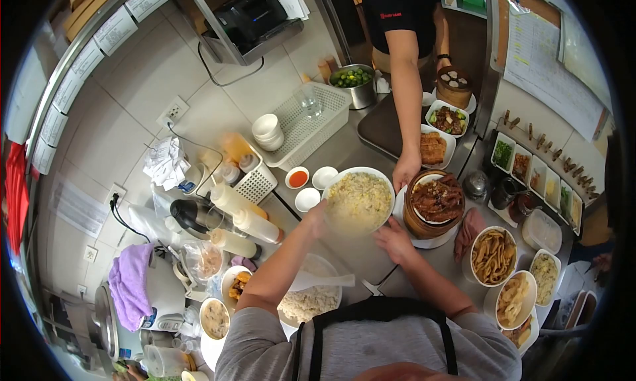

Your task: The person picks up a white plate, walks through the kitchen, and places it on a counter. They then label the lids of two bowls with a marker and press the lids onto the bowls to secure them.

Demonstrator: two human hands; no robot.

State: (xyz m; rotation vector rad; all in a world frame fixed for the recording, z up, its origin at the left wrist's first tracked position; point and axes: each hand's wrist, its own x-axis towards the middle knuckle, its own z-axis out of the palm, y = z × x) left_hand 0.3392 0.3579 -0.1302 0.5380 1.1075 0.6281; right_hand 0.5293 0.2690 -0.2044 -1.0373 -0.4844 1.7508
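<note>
A white bowl of fried rice [360,197] is held between my two hands over the steel counter. My left hand [317,221] has its fingers closed on the bowl's left edge. At the bowl's lower right rim is my right hand [395,240], thumb and fingers against it. Just right of the bowl, a bamboo steamer with dark braised food [435,205] stands on a white plate [440,242]. A co-worker's hand [407,170] reaches down beside the steamer and the bowl's upper right. Small white dishes, one with red sauce [298,178], lie left of the bowl.
Squeeze bottles [257,226] and a perforated basket [311,126] stand to the left. Plated dishes [434,148] and a second steamer [454,87] line the far side. Bowls of food [493,256] are at the right. A rice container [311,304] sits near my left forearm.
</note>
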